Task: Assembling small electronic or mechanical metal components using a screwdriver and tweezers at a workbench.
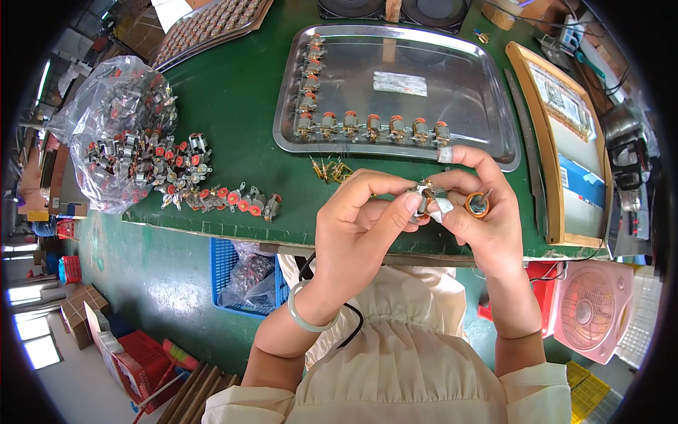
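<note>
Left hand (361, 220) is clamping small motor (424, 191) at its fingertips, just near of tray (459, 88), axis unclear, while right hand (496, 230) is meeting it from the right, fingers gripping round orange-rimmed piece (478, 204).

1. Setting: a workshop for small parts.
2. Green table (233, 92), bearing a heap of small motors (187, 159) and a bulging bag (106, 78) of more.
3. Tray (459, 78), motors lined along two edges.
4. Blue crate (223, 268) and carton (79, 307) on the painted floor (141, 247).
</note>
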The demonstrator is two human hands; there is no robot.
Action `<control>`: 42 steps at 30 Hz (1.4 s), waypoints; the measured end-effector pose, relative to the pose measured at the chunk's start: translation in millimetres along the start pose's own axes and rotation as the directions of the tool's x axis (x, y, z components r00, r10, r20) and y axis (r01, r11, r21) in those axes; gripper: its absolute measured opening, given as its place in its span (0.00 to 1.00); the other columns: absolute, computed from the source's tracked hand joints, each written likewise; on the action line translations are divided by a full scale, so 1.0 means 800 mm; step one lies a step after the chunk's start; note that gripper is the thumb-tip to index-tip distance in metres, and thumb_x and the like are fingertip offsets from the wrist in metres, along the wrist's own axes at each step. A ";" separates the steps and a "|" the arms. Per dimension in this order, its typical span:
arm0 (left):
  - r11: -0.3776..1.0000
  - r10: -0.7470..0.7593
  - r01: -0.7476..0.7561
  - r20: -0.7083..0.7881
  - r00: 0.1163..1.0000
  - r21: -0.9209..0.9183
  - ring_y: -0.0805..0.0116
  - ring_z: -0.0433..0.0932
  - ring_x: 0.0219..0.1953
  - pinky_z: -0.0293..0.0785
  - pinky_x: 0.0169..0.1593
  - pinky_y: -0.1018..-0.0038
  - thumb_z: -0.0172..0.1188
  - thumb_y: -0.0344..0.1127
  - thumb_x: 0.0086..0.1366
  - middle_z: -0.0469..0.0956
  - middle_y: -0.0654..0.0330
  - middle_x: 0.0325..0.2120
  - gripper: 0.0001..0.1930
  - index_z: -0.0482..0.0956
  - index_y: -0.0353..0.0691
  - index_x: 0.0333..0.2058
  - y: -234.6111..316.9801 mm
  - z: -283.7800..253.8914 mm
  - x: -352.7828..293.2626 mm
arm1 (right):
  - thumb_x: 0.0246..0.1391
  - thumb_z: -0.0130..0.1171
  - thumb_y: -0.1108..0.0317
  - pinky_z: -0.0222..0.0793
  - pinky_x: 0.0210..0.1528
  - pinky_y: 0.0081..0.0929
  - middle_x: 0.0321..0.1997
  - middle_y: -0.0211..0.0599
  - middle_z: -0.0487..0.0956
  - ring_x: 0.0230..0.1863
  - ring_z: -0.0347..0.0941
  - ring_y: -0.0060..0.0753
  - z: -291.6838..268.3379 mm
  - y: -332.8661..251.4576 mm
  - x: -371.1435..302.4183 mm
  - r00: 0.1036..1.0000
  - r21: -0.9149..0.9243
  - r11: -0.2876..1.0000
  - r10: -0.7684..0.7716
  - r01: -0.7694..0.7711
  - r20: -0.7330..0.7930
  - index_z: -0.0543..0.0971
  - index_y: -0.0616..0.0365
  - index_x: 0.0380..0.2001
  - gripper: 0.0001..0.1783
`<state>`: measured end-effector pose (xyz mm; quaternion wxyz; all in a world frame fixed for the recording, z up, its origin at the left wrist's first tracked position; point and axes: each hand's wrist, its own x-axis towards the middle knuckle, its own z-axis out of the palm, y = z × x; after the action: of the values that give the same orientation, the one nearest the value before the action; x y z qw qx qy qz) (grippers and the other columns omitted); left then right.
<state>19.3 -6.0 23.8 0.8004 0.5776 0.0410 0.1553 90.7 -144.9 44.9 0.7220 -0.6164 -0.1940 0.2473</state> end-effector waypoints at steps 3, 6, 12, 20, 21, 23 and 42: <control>0.999 -0.031 0.031 0.011 0.999 -0.027 0.69 0.77 0.33 0.78 0.35 0.80 0.53 0.24 0.58 0.70 0.57 0.33 0.07 0.71 0.28 0.35 -0.001 0.000 0.000 | 0.44 0.57 0.80 0.64 0.31 0.11 0.35 0.38 0.76 0.31 0.67 0.12 -0.003 0.002 0.000 1.000 -0.006 1.000 -0.007 0.007 0.008 0.61 0.61 0.46 0.25; 0.997 -0.065 0.066 0.023 0.998 -0.043 0.69 0.77 0.33 0.78 0.35 0.80 0.53 0.24 0.58 0.70 0.57 0.34 0.07 0.71 0.28 0.35 -0.002 -0.001 0.001 | 0.44 0.57 0.80 0.64 0.31 0.11 0.35 0.39 0.76 0.31 0.68 0.13 -0.004 0.001 0.000 1.000 -0.027 1.000 0.008 -0.007 0.011 0.60 0.62 0.46 0.25; 0.999 -0.018 0.019 -0.031 0.999 0.032 0.69 0.77 0.31 0.77 0.33 0.77 0.53 0.26 0.59 0.75 0.55 0.30 0.07 0.71 0.30 0.35 -0.003 0.002 0.001 | 0.44 0.57 0.79 0.65 0.30 0.11 0.35 0.40 0.76 0.33 0.70 0.15 -0.006 0.002 0.003 0.998 0.051 0.997 0.056 -0.057 0.020 0.60 0.63 0.47 0.26; 0.998 -0.056 0.056 -0.036 0.998 -0.004 0.69 0.77 0.31 0.77 0.33 0.78 0.53 0.26 0.59 0.75 0.54 0.30 0.07 0.70 0.29 0.35 -0.003 0.003 0.002 | 0.44 0.56 0.79 0.67 0.31 0.12 0.36 0.42 0.76 0.32 0.72 0.17 -0.009 0.002 0.003 0.995 0.054 0.993 0.101 -0.101 0.002 0.60 0.64 0.47 0.25; 0.998 -0.059 0.059 -0.035 0.998 -0.005 0.69 0.77 0.31 0.77 0.33 0.78 0.53 0.26 0.59 0.75 0.54 0.30 0.07 0.70 0.29 0.35 -0.003 0.003 0.003 | 0.44 0.56 0.79 0.67 0.31 0.12 0.36 0.42 0.76 0.32 0.71 0.17 -0.007 0.001 0.003 0.997 0.059 0.995 0.077 -0.077 -0.002 0.60 0.64 0.47 0.25; 0.999 -0.041 0.041 -0.048 0.998 0.015 0.69 0.77 0.31 0.77 0.33 0.78 0.53 0.26 0.59 0.75 0.54 0.29 0.07 0.70 0.29 0.35 -0.005 0.004 0.002 | 0.45 0.56 0.80 0.67 0.32 0.13 0.36 0.42 0.76 0.32 0.71 0.17 -0.004 0.003 0.003 0.999 0.066 0.996 0.054 -0.054 -0.002 0.60 0.64 0.47 0.25; 1.000 0.012 -0.011 -0.033 0.999 0.014 0.69 0.77 0.33 0.78 0.36 0.79 0.52 0.25 0.59 0.68 0.57 0.34 0.07 0.70 0.27 0.34 -0.009 0.006 0.004 | 0.45 0.57 0.79 0.65 0.32 0.13 0.34 0.38 0.76 0.32 0.68 0.14 -0.002 -0.001 0.002 0.999 -0.031 0.999 0.015 -0.016 -0.035 0.60 0.63 0.45 0.24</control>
<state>24.8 -11.6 18.9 0.7947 0.5806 0.0520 0.1692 93.2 -145.4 45.7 0.7137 -0.6333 -0.1802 0.2389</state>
